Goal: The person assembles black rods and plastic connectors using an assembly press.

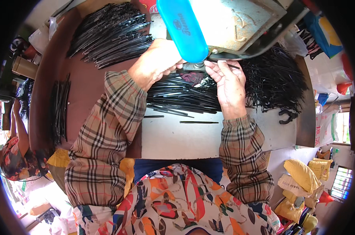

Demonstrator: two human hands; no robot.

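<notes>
A machine with a worn metal body (232, 23) and a bright blue rounded cover (183, 29) stands at the far side of the worktable. Just right of the cover's lower end, my right hand (230, 84) pinches a thin black strip (234, 66) between thumb and fingers. Left of the cover is my left hand (159, 58), its fingers curled in toward the machine; what they grip is hidden. A dark reddish cloth (192, 78) lies under the machine, between my hands. Below it spreads a loose pile of black strips (177, 96).
Large heaps of black strips lie at the far left (110, 35) and right (275, 78). A smaller bundle (59, 109) rests by the table's left edge. A black curved object (289, 116) sits near the right edge. Another person (18, 152) is at the left; yellow sacks (301, 176) lie right.
</notes>
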